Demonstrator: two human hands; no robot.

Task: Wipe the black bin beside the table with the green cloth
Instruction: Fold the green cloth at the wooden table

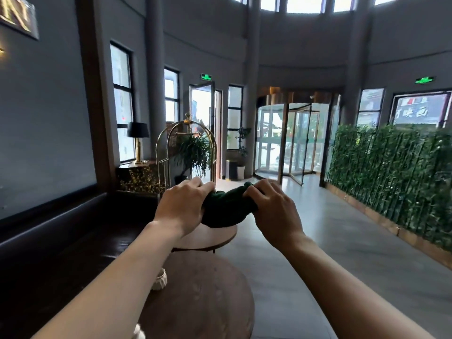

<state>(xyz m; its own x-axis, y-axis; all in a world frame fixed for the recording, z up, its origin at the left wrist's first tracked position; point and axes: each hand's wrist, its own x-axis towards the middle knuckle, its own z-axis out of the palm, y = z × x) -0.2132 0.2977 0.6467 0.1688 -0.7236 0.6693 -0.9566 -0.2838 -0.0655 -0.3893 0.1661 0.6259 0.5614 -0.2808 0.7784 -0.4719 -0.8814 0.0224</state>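
A dark green cloth (226, 209) is bunched up between both hands, held in the air in front of me. My left hand (182, 206) grips its left end with curled fingers. My right hand (274, 211) grips its right end the same way. Below the hands are two round tables, a dark brown one (208, 297) close to me and a lighter one (210, 237) beyond it. A dark bin (231, 169) with a pale band stands far off by a pillar near the door; I cannot tell whether it is the black bin of the task.
A dark bench (61, 241) runs along the left wall. A gold luggage cart (187, 152), a potted plant (193, 152) and a lamp (137, 140) stand ahead left. A green hedge wall (391, 177) lines the right. Grey floor (330, 241) leads to a revolving door (293, 143).
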